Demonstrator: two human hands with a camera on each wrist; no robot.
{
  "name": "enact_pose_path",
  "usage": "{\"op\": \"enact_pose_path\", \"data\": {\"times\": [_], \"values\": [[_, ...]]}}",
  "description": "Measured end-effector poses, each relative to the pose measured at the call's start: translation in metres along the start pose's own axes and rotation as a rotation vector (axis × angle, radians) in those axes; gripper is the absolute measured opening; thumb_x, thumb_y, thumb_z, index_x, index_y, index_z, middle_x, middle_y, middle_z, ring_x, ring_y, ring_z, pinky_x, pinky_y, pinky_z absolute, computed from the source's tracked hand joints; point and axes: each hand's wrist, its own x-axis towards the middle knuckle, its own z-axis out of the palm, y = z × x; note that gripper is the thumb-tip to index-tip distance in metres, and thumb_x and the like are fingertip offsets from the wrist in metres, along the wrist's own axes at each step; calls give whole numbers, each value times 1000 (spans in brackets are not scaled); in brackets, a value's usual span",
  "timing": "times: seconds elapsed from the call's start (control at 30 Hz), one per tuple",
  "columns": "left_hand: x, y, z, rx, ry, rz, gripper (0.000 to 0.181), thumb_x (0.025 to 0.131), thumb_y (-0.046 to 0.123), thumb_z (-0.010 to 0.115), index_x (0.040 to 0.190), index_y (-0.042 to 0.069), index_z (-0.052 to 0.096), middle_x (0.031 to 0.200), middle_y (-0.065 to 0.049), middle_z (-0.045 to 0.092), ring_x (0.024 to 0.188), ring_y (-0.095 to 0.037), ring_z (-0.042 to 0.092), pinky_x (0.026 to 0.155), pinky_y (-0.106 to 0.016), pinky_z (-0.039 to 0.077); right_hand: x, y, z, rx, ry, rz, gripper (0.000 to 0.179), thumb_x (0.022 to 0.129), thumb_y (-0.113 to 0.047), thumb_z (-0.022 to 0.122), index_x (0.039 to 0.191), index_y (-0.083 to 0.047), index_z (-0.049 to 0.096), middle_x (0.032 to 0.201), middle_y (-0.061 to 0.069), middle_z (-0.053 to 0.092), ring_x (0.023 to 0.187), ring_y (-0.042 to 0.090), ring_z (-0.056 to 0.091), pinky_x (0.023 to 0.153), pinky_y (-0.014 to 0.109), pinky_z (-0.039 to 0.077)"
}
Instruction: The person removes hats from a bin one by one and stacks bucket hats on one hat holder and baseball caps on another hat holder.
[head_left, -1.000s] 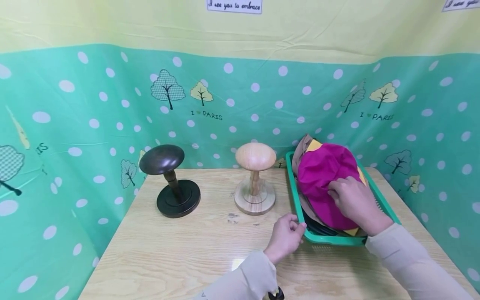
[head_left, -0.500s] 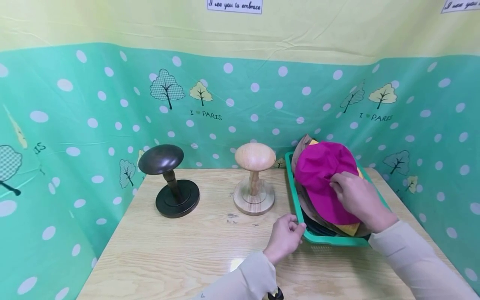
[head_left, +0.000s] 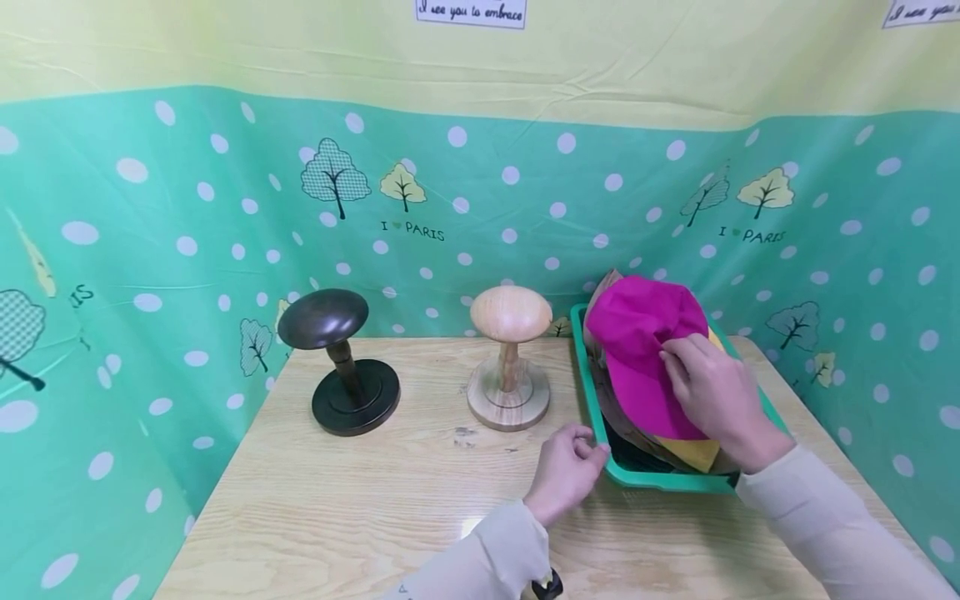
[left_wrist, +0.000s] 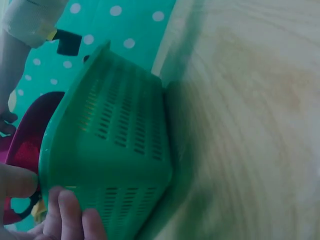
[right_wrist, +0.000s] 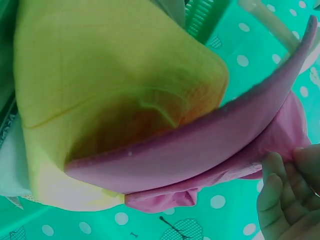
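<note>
Magenta fabric cap (head_left: pixel 641 317), its brim (head_left: pixel 648 396) pointing nearward, is extending left from the right hand (head_left: pixel 712 387) pinching it, while left hand (head_left: pixel 564 471) is gripping green plastic basket (head_left: pixel 660 480)

From the cap (head_left: pixel 637 325), bare table (head_left: pixel 315 492) opens wide at 8 o'clock and, between the sleeves (head_left: pixel 832 521), at 6. At 9 the pale stand (head_left: pixel 512 312) blocks, a narrow gap from the basket (head_left: pixel 667 481), with the dark stand (head_left: pixel 322 319) beyond. The left hand (head_left: pixel 564 475) blocks 7, the right hand (head_left: pixel 708 392) 4; curtain (head_left: pixel 487 204) walls 12 and 3.
</note>
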Motion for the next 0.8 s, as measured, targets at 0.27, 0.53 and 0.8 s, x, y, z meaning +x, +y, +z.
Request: {"op": "enact_pose_path", "data": {"times": [0.27, 0.53, 0.8], "values": [[13, 16, -11, -77, 62, 90, 26, 94, 29, 60, 101, 4, 64, 73, 7, 57, 63, -4, 54, 63, -22, 48, -1, -15, -2, 17, 1, -16, 23, 76, -2, 76, 97, -2, 65, 81, 11, 62, 66, 23, 60, 57, 43, 54], [19, 28, -18, -279, -86, 121, 24, 94, 20, 61, 107, 0, 62, 79, 1, 60, 67, -10, 61, 62, -22, 52, -11, -31, -1, 15, -41, -34, 29, 74, -6, 79, 99, -3, 66, 82, 8, 62, 64, 20, 61, 57, 39, 55], [21, 28, -18, -264, -96, 126, 6, 91, 0, 59, 97, -2, 59, 77, -1, 58, 64, -9, 58, 60, -26, 53, -19, -36, -1, 13, -59, 8, 32, 74, -7, 80, 102, -5, 66, 84, 6, 62, 66, 18, 61, 59, 37, 56]]}}
